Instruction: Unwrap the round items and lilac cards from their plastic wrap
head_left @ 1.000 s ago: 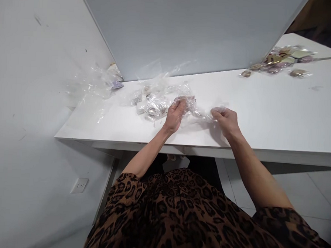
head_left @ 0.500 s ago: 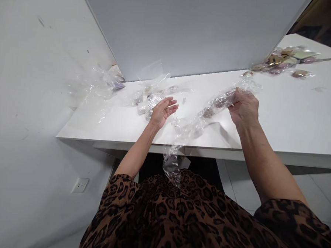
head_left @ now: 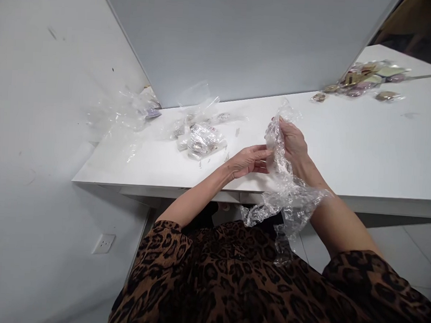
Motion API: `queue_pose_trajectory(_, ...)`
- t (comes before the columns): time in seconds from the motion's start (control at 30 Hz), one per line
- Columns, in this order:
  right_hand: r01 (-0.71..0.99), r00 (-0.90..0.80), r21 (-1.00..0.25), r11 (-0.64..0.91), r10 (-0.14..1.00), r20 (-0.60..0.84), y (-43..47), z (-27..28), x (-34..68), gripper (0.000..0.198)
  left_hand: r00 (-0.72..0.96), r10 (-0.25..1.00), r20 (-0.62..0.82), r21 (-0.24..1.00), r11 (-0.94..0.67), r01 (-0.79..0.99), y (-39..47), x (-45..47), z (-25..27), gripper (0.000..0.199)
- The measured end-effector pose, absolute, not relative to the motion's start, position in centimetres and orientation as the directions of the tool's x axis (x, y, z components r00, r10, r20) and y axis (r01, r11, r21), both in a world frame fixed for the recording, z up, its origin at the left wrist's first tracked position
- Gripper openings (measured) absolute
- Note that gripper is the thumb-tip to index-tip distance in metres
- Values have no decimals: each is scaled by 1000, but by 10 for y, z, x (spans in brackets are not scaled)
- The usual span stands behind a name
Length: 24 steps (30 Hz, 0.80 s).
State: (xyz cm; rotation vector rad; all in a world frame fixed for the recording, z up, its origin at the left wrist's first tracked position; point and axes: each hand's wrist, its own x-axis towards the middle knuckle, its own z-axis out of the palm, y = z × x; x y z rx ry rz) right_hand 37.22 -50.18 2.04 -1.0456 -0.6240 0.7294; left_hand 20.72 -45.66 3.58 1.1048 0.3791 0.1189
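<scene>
Crinkled clear plastic packaging [head_left: 284,189] hangs in a long strip between my hands, over the front edge of the white table [head_left: 363,164]. My right hand [head_left: 293,140] is closed round its upper part. From the left, my left hand [head_left: 249,161] pinches the same plastic between its thumb and fingers. Whatever is inside the upper part is hidden by the folds and by my hands. To the left of my hands lies a pile of clear-wrapped small items [head_left: 202,139] on the table.
More loose clear plastic [head_left: 127,111] lies by the wall at the table's left end. Several small wrapped packets [head_left: 364,82] sit at the back right, beside the upright grey panel [head_left: 243,42]. A wall socket [head_left: 103,244] is low on the left.
My right hand has moved left and nearer with the plastic, turning it upright. My left hand has left the space by the pile and come right onto the plastic.
</scene>
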Motion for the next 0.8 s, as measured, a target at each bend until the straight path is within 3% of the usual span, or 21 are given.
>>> queue_pose_trajectory(0.1, -287, 618, -910, 298, 784, 61, -510, 20, 368, 55, 871, 424, -247, 929, 361, 87, -456, 206, 38, 51)
queue_pose_trajectory(0.23, -253, 544, -956, 150, 839, -12, -532, 20, 358, 58, 738, 650, -182, 979, 194, 70, -450, 207, 32, 58)
queue_pose_trajectory(0.37, -90, 525, -981, 170, 845, 99, -550, 16, 347, 49, 688, 719, -97, 995, 71, 66, -444, 208, 23, 61)
queue_pose_trajectory(0.57, -203, 513, -951, 232, 853, 99, -553, 8, 346, 48, 665, 719, -203, 971, 235, 43, -442, 209, 28, 47)
queue_pose_trajectory(0.8, -278, 426, -950, 144, 905, 13, -560, 7, 337, 47, 573, 804, -162, 917, 336, -212, -439, 211, 23, 40)
